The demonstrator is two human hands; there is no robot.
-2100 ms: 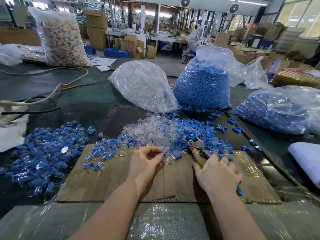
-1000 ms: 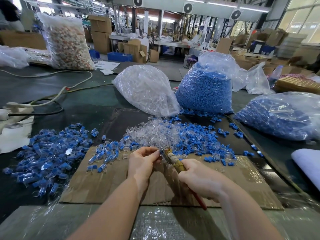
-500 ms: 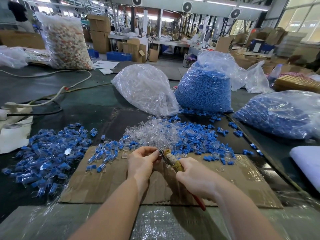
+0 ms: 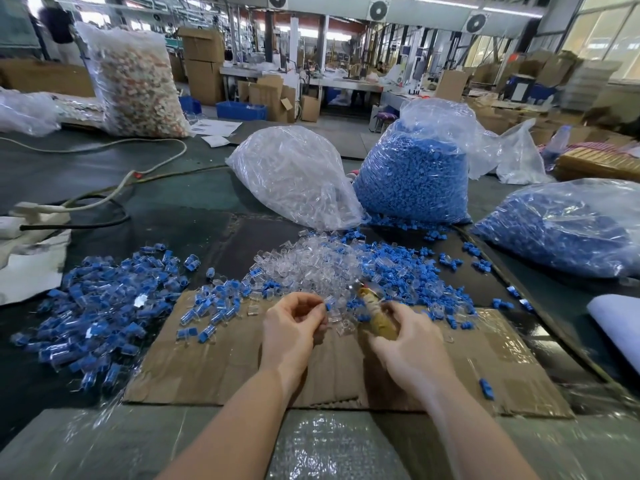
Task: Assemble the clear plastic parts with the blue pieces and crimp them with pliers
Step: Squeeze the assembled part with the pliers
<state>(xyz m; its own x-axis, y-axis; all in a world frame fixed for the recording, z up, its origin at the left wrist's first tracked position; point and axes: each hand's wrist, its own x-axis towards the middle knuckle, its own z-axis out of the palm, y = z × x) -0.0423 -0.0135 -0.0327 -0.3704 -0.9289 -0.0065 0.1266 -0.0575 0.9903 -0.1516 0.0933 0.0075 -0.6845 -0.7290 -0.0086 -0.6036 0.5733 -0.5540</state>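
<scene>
My left hand (image 4: 294, 323) pinches a small clear part with a blue piece (image 4: 327, 306) at its fingertips, above the cardboard sheet (image 4: 214, 368). My right hand (image 4: 405, 341) grips the tan-handled pliers (image 4: 375, 315), whose jaws point up and left, a little right of the held part. Behind both hands lies a heap of loose clear parts (image 4: 311, 265) mixed with loose blue pieces (image 4: 415, 275). A pile of assembled blue-and-clear parts (image 4: 104, 306) spreads to the left.
A bag of clear parts (image 4: 294, 178) and a bag of blue pieces (image 4: 412, 181) stand behind the heap. Another blue-filled bag (image 4: 568, 230) lies at the right. Cables (image 4: 104, 199) and a white bag (image 4: 27, 268) lie at the left; a white pad (image 4: 620, 323) lies at the right edge.
The pliers' jaws have drawn back from the part in my left hand and swung more upright. My right hand moved slightly right. The left hand stays in place, still pinching the part.
</scene>
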